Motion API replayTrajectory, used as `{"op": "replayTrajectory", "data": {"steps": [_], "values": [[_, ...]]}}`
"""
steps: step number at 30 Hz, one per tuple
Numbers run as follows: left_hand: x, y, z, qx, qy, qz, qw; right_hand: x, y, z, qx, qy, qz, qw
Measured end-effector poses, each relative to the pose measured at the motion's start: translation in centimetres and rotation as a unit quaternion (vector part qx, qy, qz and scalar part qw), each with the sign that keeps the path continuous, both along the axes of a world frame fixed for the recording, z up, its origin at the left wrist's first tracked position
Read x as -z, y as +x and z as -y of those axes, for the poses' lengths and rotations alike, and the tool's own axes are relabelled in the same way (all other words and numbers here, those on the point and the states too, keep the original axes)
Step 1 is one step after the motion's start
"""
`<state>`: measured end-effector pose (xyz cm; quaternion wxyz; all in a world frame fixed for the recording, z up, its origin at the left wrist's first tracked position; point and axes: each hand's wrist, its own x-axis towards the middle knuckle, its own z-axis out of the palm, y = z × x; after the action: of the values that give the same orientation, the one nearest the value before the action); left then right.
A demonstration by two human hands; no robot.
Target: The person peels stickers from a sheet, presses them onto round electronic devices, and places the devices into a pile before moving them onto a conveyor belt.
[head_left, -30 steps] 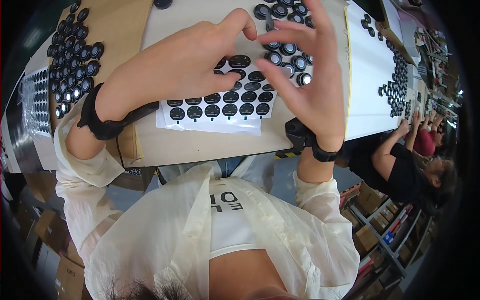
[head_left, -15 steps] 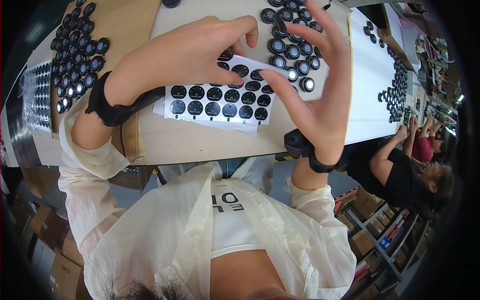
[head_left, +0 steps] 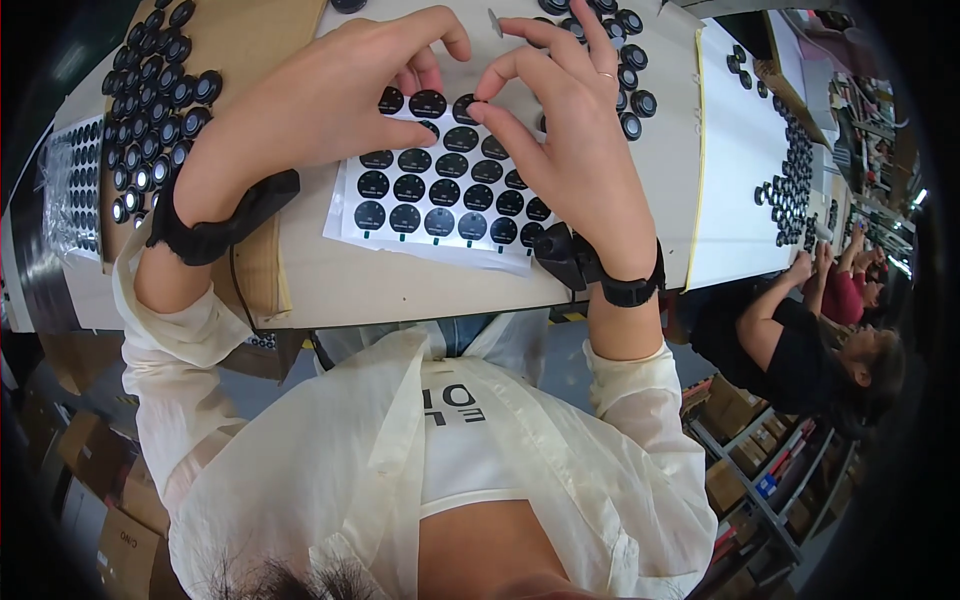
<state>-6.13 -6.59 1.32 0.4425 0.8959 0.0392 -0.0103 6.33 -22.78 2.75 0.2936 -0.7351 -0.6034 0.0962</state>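
Note:
A white sheet of round black labels lies on the table before me, tilted slightly. My left hand grips its upper left part, thumb on top and fingers curled past the far edge. At the upper right of the sheet, thumb and index finger of my right hand pinch at a round black label; whether it has lifted off is hard to see. A thin grey disc shows at another fingertip of that hand. Beyond the right hand stand several round black knob-like parts with pale centres.
More black round parts crowd a brown cardboard sheet at left. A plastic-wrapped label stack lies farther left. Rightward, a white board carries further parts. Beyond it a co-worker in black sits at the bench.
My right hand has moved left and down, from near the black parts to the label sheet, its thumb and index finger closing. The left hand has shifted left; the sheet now lies flatter.

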Motion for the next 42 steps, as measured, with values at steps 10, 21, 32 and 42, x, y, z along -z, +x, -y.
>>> {"op": "replayTrajectory", "data": {"steps": [10,21,32,42], "values": [[0.0,-0.4,1.0,-0.019,-0.003,0.046,0.999,-0.7,-0.1,-0.1,0.003,-0.036,-0.031,0.999],[0.4,-0.2,-4.7,-0.069,0.161,0.124,0.977,3.6,4.7,-1.9,-0.33,0.495,-0.125,0.794],[-0.4,0.4,-6.2,-0.088,0.165,-0.008,0.982,-0.2,3.1,1.2,-0.009,0.115,-0.184,0.976],[-2.2,-2.2,2.5,-0.205,0.052,0.157,0.965,1.6,0.1,0.3,0.088,0.113,-0.586,0.797]]}}
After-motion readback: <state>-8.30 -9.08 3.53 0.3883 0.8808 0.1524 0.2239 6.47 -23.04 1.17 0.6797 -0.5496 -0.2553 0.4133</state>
